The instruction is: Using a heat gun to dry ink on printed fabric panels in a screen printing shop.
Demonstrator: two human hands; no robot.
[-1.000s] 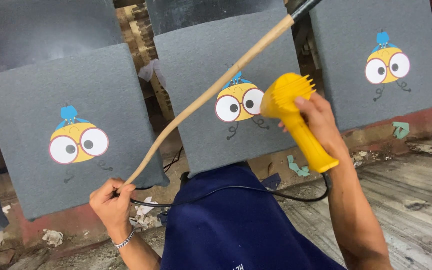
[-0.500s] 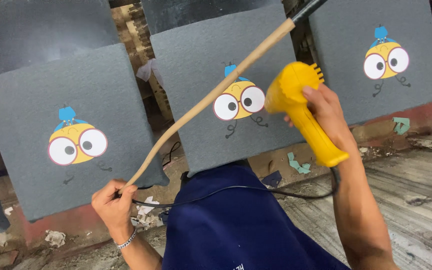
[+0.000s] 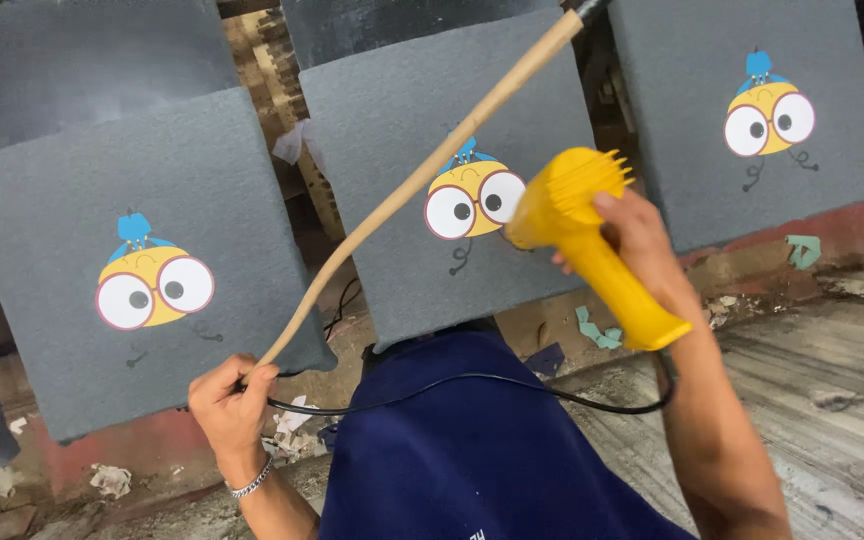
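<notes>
We look down from a head-worn camera. Our right hand [image 3: 642, 235] is wrapped around the handle of a bright yellow heat gun [image 3: 587, 235], fingers clenched on the grip. The tool is plastic, with a rounded body, a comb-like ridged cap at its upper end and a long straight handle slanting down to the right. Its body is aimed at the middle grey panel [image 3: 432, 170], close in front of a printed cartoon face [image 3: 472, 198] that is yellow with two big round white eyes and a small blue cap. A black cord [image 3: 472, 385] runs from the handle's base and curves low across a dark blue cloth [image 3: 472, 450] below us, towards our left hand [image 3: 232, 400]. That hand is closed around the lower end of a long pale wooden stick [image 3: 422, 180], which rises diagonally to the upper right across the middle panel. Matching grey panels with the same face stand to the left [image 3: 82, 200] and right [image 3: 712, 60], above a worn wooden floor [image 3: 832, 380].
</notes>
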